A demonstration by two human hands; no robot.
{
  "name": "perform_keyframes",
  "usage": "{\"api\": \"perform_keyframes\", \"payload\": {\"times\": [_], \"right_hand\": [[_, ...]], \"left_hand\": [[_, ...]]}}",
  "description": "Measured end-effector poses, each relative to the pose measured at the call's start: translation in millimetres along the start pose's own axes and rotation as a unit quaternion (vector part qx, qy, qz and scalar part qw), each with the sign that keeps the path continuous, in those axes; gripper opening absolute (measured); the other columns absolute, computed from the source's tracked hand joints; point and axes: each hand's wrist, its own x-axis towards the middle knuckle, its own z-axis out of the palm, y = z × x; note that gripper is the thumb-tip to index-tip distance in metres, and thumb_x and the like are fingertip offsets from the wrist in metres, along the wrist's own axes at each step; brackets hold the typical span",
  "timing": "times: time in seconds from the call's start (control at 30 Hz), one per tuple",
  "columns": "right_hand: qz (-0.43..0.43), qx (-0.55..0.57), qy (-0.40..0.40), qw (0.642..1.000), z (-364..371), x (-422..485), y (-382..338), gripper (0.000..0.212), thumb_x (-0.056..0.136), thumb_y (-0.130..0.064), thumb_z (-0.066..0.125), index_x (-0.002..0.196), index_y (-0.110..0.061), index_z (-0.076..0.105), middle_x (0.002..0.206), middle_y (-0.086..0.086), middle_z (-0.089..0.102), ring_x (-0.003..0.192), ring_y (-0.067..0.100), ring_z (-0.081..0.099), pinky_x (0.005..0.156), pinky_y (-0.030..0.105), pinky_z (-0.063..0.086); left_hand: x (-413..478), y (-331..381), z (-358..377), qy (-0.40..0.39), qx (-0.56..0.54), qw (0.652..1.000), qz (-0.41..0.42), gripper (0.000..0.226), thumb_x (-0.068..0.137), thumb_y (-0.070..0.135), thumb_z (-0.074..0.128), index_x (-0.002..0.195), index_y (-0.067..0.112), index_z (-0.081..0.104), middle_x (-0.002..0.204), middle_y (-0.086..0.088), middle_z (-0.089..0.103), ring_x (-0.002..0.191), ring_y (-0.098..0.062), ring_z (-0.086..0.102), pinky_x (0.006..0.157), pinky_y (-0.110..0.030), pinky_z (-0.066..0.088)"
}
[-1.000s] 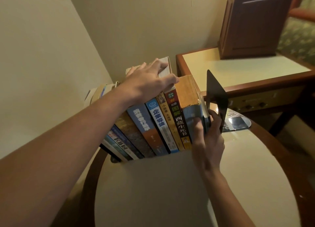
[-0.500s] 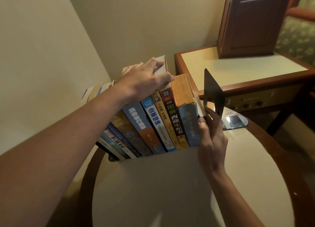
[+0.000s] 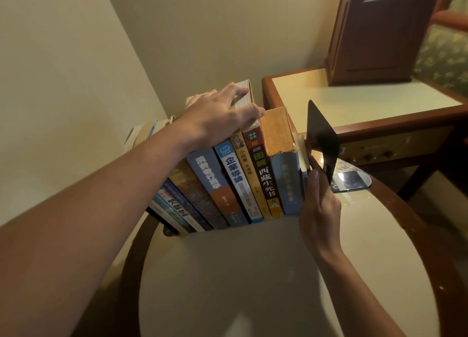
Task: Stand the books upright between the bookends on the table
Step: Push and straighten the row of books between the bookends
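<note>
On the round cream-topped desk (image 3: 253,273) with its dark wooden rim, a row of paperback books (image 3: 228,185) stands at the far left side, close to the corner of the walls. Their spines face the camera and their long axes run up from the desk, though the whole row tilts to the left, more steeply toward the left end. The rightmost volume, a thick blue-spined book with a worn tan top (image 3: 286,182), is the nearest to upright.

Just beside it on the right stands a thin black metal bookend (image 3: 321,136), its flat plate upright and edge-on to the camera, rising a little above the book tops. A narrow gap shows between plate and book near the top.

The left hand (image 3: 217,119) reaches in from the lower left with the forearm stretched long and lies palm-down on the tops of the middle books, fingers straight and spread, thumb pointing right toward the tan top. It grips nothing.

The right hand (image 3: 319,210) comes up from below, wrist bent back, and pinches the lower front edge of the bookend between raised thumb and fingers.

Behind stands a rectangular wood-framed desk (image 3: 354,96) bearing a dark brown wooden cabinet (image 3: 379,33)
</note>
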Motion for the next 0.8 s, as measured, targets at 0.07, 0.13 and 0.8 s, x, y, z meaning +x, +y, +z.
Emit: {"api": "perform_keyframes", "payload": {"times": [0.07,0.13,0.8], "right_hand": [[0.013,0.037,-0.007,0.999,5,-3,-1,0.045,0.099,-0.056,0.032,0.132,-0.035,0.053,0.113,-0.002,0.066,0.1,0.015,0.068,0.061,0.031,0.06],[0.031,0.051,-0.004,0.998,9,-2,-1,0.048,0.096,-0.061,0.032,0.133,-0.039,0.054,0.118,-0.001,0.065,0.107,0.015,0.066,0.066,0.029,0.06],[-0.178,-0.132,0.13,0.966,67,-57,-22,0.063,0.099,-0.03,0.041,0.155,-0.005,0.028,0.168,0.01,0.004,0.154,0.028,0.005,0.112,0.065,0.033]], "left_hand": [[-1,0,0,-0.01,0.008,1.0,0.003,0.075,0.088,0.075,0.036,0.154,0.04,0.03,0.166,0.005,0.021,0.15,-0.024,0.025,0.12,-0.053,0.02],[0,-1,0,-0.017,0.012,1.0,0.002,0.077,0.087,0.077,0.033,0.154,0.041,0.027,0.167,0.005,0.017,0.152,-0.024,0.02,0.121,-0.055,0.018],[-20,-81,-8,-0.005,-0.048,0.999,-0.005,0.073,0.087,0.082,0.025,0.154,0.053,0.019,0.167,0.015,0.002,0.155,-0.019,0.005,0.123,-0.058,0.004]]}}
